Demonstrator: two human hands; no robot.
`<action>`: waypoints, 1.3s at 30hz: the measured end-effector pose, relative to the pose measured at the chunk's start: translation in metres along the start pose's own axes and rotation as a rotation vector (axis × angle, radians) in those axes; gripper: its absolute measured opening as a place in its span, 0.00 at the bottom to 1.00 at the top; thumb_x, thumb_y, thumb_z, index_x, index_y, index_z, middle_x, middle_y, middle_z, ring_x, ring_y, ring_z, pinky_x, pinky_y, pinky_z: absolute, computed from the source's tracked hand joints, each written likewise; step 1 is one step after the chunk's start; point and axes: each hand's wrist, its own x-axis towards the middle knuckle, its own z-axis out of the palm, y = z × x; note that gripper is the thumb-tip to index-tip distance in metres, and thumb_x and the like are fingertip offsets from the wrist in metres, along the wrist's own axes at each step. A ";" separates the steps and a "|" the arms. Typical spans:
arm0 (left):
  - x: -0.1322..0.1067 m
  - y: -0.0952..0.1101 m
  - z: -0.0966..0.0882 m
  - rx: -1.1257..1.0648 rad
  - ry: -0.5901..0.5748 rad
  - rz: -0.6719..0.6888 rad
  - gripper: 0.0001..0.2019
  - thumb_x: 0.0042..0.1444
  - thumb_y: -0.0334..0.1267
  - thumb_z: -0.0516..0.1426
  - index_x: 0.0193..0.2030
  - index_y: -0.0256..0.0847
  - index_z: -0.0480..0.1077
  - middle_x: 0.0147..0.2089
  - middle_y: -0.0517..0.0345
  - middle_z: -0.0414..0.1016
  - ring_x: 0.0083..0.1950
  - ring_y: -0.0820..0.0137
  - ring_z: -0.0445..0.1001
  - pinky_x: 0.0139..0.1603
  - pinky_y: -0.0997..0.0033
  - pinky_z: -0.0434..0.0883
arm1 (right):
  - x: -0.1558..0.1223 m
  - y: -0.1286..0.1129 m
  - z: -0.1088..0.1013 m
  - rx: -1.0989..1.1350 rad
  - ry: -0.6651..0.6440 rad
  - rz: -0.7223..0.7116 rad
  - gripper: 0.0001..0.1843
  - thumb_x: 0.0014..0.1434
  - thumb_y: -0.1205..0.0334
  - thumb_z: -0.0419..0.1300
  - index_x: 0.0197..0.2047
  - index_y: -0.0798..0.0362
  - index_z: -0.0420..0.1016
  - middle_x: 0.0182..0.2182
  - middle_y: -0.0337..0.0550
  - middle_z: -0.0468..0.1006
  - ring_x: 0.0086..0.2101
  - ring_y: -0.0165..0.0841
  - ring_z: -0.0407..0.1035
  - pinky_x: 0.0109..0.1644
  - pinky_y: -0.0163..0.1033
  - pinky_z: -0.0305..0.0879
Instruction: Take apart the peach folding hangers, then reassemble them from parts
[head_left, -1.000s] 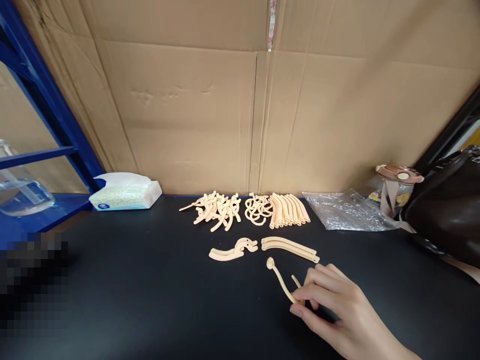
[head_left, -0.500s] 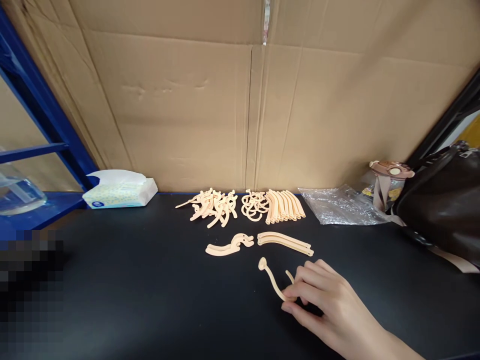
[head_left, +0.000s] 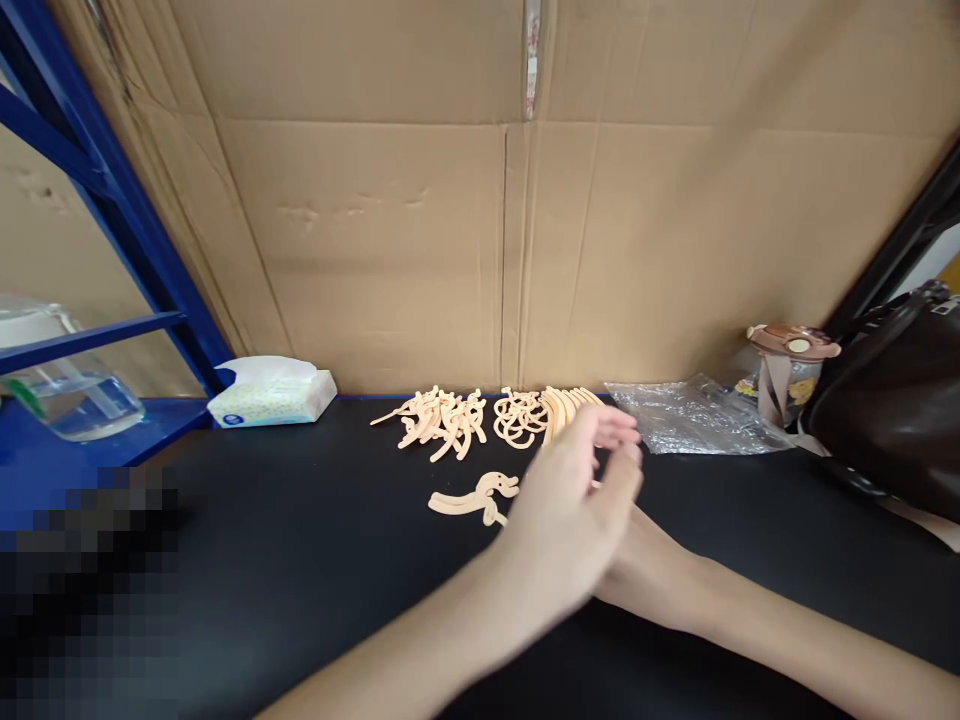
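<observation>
Left hand (head_left: 566, 505): crosses above my right, right of the surface's (head_left: 300, 580) middle, fingers curled and blurred — holding anything or not, I cannot tell.
Right hand (head_left: 641, 575): mostly hidden beneath; its grip cannot be told.
Round-ended stick (head_left: 490, 514): near side of the curved pieces (head_left: 452, 503), stem lost behind my left hand.
Strips (head_left: 556, 408): by the surface's far edge, partly covered.
Sound handling: I should uncross my wrists, keep the stem visible — and pinch thin parts lightly.
</observation>
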 end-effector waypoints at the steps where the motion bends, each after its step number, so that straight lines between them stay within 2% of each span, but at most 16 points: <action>1: 0.009 -0.009 -0.004 0.005 0.057 0.075 0.10 0.67 0.37 0.44 0.46 0.43 0.65 0.46 0.56 0.73 0.49 0.69 0.71 0.51 0.65 0.70 | 0.003 0.001 0.000 0.019 -0.048 -0.016 0.06 0.57 0.63 0.59 0.29 0.50 0.74 0.27 0.37 0.77 0.28 0.29 0.69 0.32 0.33 0.62; 3: 0.015 -0.032 -0.015 0.083 0.042 0.197 0.11 0.66 0.35 0.43 0.43 0.42 0.66 0.42 0.57 0.72 0.46 0.68 0.70 0.49 0.64 0.69 | 0.006 0.005 -0.001 0.051 -0.160 -0.016 0.05 0.57 0.64 0.60 0.29 0.50 0.74 0.26 0.35 0.77 0.29 0.30 0.69 0.35 0.34 0.62; 4: 0.012 -0.043 -0.021 0.129 0.028 0.209 0.12 0.67 0.34 0.42 0.41 0.42 0.66 0.41 0.57 0.72 0.45 0.69 0.70 0.48 0.65 0.68 | 0.007 0.008 -0.001 0.061 -0.190 0.003 0.05 0.58 0.63 0.60 0.30 0.50 0.74 0.25 0.34 0.77 0.29 0.30 0.69 0.36 0.35 0.61; 7: -0.010 -0.068 -0.038 0.260 -0.104 0.234 0.13 0.66 0.34 0.42 0.41 0.41 0.67 0.39 0.56 0.72 0.41 0.69 0.70 0.43 0.68 0.68 | 0.004 0.017 -0.001 0.083 -0.197 0.041 0.05 0.60 0.62 0.58 0.32 0.49 0.74 0.26 0.33 0.77 0.30 0.29 0.70 0.38 0.35 0.60; 8: -0.018 -0.073 -0.043 0.292 -0.164 0.259 0.12 0.66 0.34 0.43 0.43 0.42 0.67 0.40 0.56 0.72 0.41 0.69 0.70 0.43 0.68 0.68 | 0.003 0.020 -0.002 0.093 -0.197 0.038 0.05 0.61 0.62 0.58 0.33 0.49 0.74 0.27 0.32 0.78 0.31 0.29 0.70 0.39 0.35 0.60; 12: -0.041 -0.083 -0.057 0.411 -0.263 0.327 0.11 0.64 0.32 0.47 0.50 0.42 0.65 0.45 0.55 0.72 0.46 0.68 0.70 0.47 0.68 0.68 | 0.000 0.026 -0.005 0.113 -0.210 0.014 0.05 0.62 0.63 0.56 0.34 0.49 0.72 0.30 0.32 0.78 0.31 0.27 0.70 0.40 0.35 0.57; 17: -0.046 -0.096 -0.059 0.482 -0.323 0.283 0.14 0.66 0.34 0.47 0.57 0.46 0.61 0.51 0.56 0.71 0.52 0.67 0.69 0.49 0.69 0.68 | 0.000 0.029 -0.012 0.072 -0.206 -0.011 0.08 0.65 0.62 0.53 0.35 0.50 0.71 0.30 0.35 0.77 0.31 0.28 0.69 0.38 0.36 0.55; 20: -0.044 -0.101 -0.056 0.492 -0.319 0.266 0.13 0.66 0.38 0.49 0.55 0.47 0.63 0.47 0.57 0.73 0.47 0.68 0.71 0.43 0.70 0.69 | 0.000 0.033 -0.015 0.026 -0.155 -0.018 0.09 0.66 0.60 0.51 0.37 0.50 0.71 0.30 0.36 0.76 0.31 0.29 0.67 0.38 0.37 0.56; 23: -0.041 -0.102 -0.053 0.504 -0.297 0.286 0.08 0.64 0.42 0.51 0.44 0.43 0.68 0.37 0.60 0.74 0.38 0.69 0.71 0.37 0.71 0.67 | -0.002 0.035 -0.017 0.005 -0.112 -0.026 0.10 0.66 0.59 0.50 0.40 0.50 0.71 0.31 0.38 0.76 0.32 0.30 0.66 0.38 0.37 0.58; 27: -0.041 -0.101 -0.051 0.547 -0.270 0.333 0.11 0.62 0.44 0.54 0.33 0.40 0.65 0.30 0.61 0.71 0.33 0.70 0.69 0.29 0.73 0.62 | -0.004 0.026 -0.018 0.105 -0.089 -0.042 0.11 0.66 0.62 0.50 0.47 0.48 0.71 0.39 0.40 0.77 0.39 0.31 0.69 0.45 0.38 0.62; 30: -0.043 -0.101 -0.049 0.558 -0.230 0.385 0.13 0.61 0.46 0.55 0.31 0.40 0.64 0.29 0.61 0.70 0.32 0.71 0.68 0.25 0.74 0.57 | -0.004 0.013 -0.019 0.279 -0.195 -0.026 0.16 0.65 0.61 0.52 0.56 0.43 0.68 0.46 0.39 0.76 0.46 0.31 0.68 0.52 0.37 0.62; 34: -0.046 -0.100 -0.048 0.590 -0.176 0.477 0.14 0.61 0.46 0.55 0.30 0.39 0.65 0.27 0.62 0.69 0.30 0.72 0.67 0.25 0.73 0.56 | -0.006 0.000 -0.022 0.449 -0.357 0.011 0.22 0.64 0.56 0.53 0.62 0.43 0.62 0.50 0.41 0.74 0.49 0.32 0.68 0.55 0.37 0.63; 39: -0.048 -0.098 -0.049 0.601 -0.172 0.528 0.14 0.61 0.45 0.55 0.29 0.39 0.64 0.26 0.62 0.67 0.29 0.73 0.64 0.27 0.73 0.58 | -0.010 -0.003 -0.023 0.508 -0.369 0.108 0.24 0.63 0.53 0.54 0.62 0.39 0.62 0.57 0.40 0.69 0.55 0.36 0.63 0.60 0.39 0.60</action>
